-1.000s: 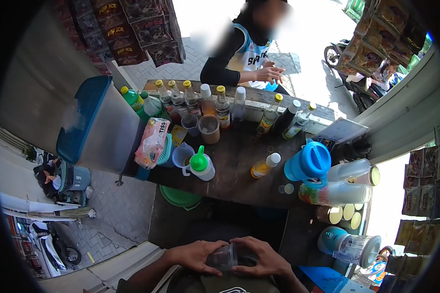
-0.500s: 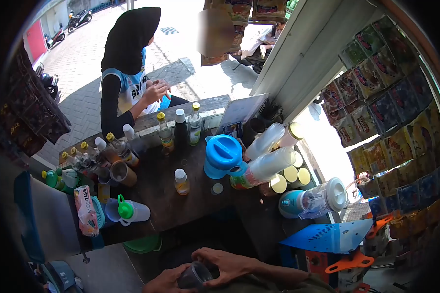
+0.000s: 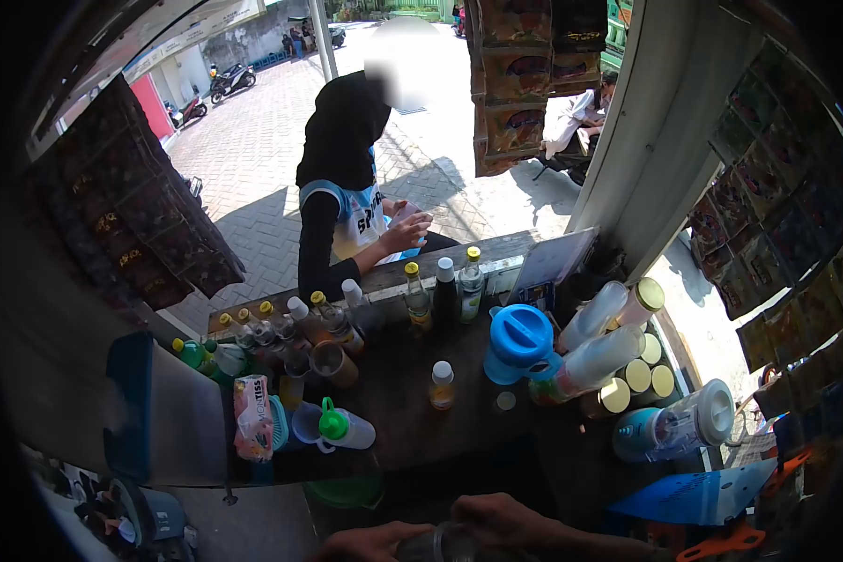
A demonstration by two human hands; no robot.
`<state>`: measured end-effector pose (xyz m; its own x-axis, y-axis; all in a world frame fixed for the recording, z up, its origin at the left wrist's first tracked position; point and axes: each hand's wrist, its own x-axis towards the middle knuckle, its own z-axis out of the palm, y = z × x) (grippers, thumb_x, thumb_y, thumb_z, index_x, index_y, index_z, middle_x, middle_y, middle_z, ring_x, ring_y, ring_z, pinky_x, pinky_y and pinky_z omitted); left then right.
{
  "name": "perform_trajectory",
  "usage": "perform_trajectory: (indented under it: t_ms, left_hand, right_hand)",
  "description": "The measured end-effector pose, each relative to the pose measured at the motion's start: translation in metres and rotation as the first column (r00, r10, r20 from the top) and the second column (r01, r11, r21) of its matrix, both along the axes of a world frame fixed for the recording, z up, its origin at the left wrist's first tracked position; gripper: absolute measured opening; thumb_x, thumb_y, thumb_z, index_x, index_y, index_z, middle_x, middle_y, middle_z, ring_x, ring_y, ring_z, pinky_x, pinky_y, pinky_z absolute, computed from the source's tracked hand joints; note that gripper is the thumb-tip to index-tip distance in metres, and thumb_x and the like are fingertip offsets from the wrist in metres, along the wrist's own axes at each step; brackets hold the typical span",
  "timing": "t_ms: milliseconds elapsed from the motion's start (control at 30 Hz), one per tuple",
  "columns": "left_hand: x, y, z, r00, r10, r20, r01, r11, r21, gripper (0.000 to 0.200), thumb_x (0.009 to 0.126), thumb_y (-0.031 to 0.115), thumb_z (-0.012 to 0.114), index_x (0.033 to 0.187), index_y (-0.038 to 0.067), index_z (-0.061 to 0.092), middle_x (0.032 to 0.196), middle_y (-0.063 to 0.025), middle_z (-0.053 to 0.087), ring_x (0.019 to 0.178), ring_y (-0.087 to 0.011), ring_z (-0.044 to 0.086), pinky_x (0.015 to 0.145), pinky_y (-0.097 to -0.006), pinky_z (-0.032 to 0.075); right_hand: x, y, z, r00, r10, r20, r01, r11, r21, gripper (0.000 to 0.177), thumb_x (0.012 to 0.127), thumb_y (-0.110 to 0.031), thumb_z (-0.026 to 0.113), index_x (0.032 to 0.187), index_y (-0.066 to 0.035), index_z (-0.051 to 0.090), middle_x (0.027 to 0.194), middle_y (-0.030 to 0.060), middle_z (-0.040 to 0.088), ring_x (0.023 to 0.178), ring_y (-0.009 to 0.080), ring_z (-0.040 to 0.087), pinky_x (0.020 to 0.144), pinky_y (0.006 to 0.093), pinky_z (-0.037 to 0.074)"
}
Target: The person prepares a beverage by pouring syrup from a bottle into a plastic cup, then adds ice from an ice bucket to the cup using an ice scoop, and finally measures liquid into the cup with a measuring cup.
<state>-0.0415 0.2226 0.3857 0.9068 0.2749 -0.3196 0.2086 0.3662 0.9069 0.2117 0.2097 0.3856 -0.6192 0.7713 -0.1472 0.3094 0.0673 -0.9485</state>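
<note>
At the bottom edge of the head view, my left hand (image 3: 375, 541) is closed around the near-left side of a clear plastic cup (image 3: 438, 545). My right hand (image 3: 501, 522) grips the same cup from the other side. The cup's lower part and some fingers are cut off by the frame. Beyond my hands is the dark wooden counter (image 3: 412, 440), where a small bottle with a white cap (image 3: 441, 386) stands. A blue lidded pitcher (image 3: 520, 344) is farther right, and a white jug with a green lid (image 3: 347, 428) is on the left.
Several bottles (image 3: 419, 300) line the counter's far edge. Stacked plastic cups (image 3: 595, 361), lidded jars (image 3: 637, 377) and a blender (image 3: 674, 421) stand right. A tissue pack (image 3: 253, 419) and large bin (image 3: 173, 412) are left. A person (image 3: 347, 187) sits outside; sachets (image 3: 515, 84) hang above.
The view has tilted up and turned left, so the scene sits lower and farther right. My hands still hold the cup, now lower in view. The seated person's hands have shifted slightly.
</note>
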Motion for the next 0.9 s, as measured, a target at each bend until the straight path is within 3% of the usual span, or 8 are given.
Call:
perform_trajectory:
  t_ms: [233,333,400,433,500,567,767,900]
  left_hand:
    - [-0.041,-0.006,-0.031,0.998,0.011,-0.056,-0.011,1.0,0.015,0.078,0.073,0.035,0.08,0.133,0.002,0.042,0.12,-0.0137,0.059,0.112,-0.0248,0.057,0.098,-0.036,0.043]
    - [-0.039,0.007,-0.048,0.989,0.133,-0.066,-0.109,0.952,0.285,0.076,0.075,0.035,0.078,0.132,0.002,0.04,0.12,-0.014,0.056,0.112,-0.0243,0.056,0.096,-0.0355,0.044]
    - [-0.031,0.01,-0.079,0.857,0.516,-0.002,-0.51,0.847,0.147,0.069,0.076,0.026,0.077,0.129,0.002,0.041,0.122,-0.0117,0.053,0.116,-0.0213,0.051,0.1,-0.0346,0.04]
    - [-0.023,0.011,-0.093,0.87,0.492,0.013,-0.489,0.862,0.133,0.069,0.076,0.026,0.077,0.129,0.002,0.041,0.122,-0.0117,0.053,0.116,-0.0213,0.051,0.1,-0.0346,0.04]
    - [-0.009,0.014,-0.113,0.625,0.77,0.125,-0.727,0.517,0.453,0.063,0.077,0.017,0.076,0.128,0.002,0.042,0.122,-0.0115,0.054,0.116,-0.0221,0.051,0.101,-0.0348,0.039]
    - [0.002,0.02,-0.13,0.601,0.784,0.155,-0.725,0.454,0.518,0.067,0.075,0.008,0.076,0.129,0.001,0.038,0.125,-0.0137,0.051,0.121,-0.0245,0.049,0.103,-0.0363,0.037]
    - [0.008,0.025,-0.231,0.168,0.968,0.189,-0.912,0.08,0.402,0.08,0.069,-0.003,0.076,0.133,0.004,0.029,0.135,-0.0155,0.042,0.129,-0.0282,0.04,0.108,-0.0413,0.035]
    - [0.017,0.03,-0.242,0.12,0.982,0.143,-0.872,0.035,0.489,0.078,0.07,0.002,0.079,0.13,0.002,0.029,0.132,-0.0206,0.044,0.125,-0.0299,0.046,0.105,-0.0405,0.038]
  right_hand:
    - [0.063,0.035,0.012,0.982,0.148,-0.114,-0.173,0.949,-0.263,0.015,0.091,-0.013,0.062,0.099,-0.003,0.054,0.082,0.0064,0.058,0.08,0.0124,0.056,0.074,0.0304,0.047]
    - [0.091,0.055,0.055,0.967,-0.254,-0.033,0.24,0.943,-0.228,0.014,0.084,-0.007,0.068,0.091,-0.003,0.057,0.085,0.005,0.059,0.081,0.0095,0.057,0.073,0.029,0.048]
    - [0.117,0.063,0.063,0.718,-0.692,-0.075,0.696,0.71,0.106,0.013,0.082,0.005,0.065,0.085,-0.003,0.056,0.084,0.0041,0.059,0.08,0.0106,0.058,0.072,0.026,0.048]
    - [0.133,0.075,0.071,0.63,-0.743,-0.226,0.758,0.524,0.389,0.017,0.076,0.002,0.072,0.084,-0.002,0.058,0.083,0.0056,0.06,0.075,0.0135,0.061,0.066,0.0264,0.049]
    - [0.155,0.093,0.075,0.446,-0.838,-0.313,0.669,0.08,0.739,0.016,0.074,0.004,0.072,0.08,-0.002,0.058,0.081,0.009,0.059,0.071,0.0184,0.059,0.065,0.0295,0.048]
    - [0.172,0.104,0.065,0.369,-0.861,-0.35,0.522,-0.12,0.845,0.016,0.073,0.004,0.072,0.08,-0.002,0.059,0.082,0.0105,0.057,0.075,0.0233,0.057,0.068,0.0336,0.047]
    - [0.165,0.085,0.016,0.188,-0.982,0.033,0.335,0.096,0.937,0.008,0.073,0.001,0.068,0.077,-0.001,0.062,0.087,0.0111,0.054,0.087,0.0295,0.053,0.077,0.0411,0.044]
    - [0.158,0.085,-0.025,0.187,-0.973,0.132,0.303,0.185,0.935,0.008,0.074,-0.004,0.068,0.077,-0.001,0.061,0.087,0.0122,0.054,0.09,0.0305,0.053,0.079,0.0441,0.042]
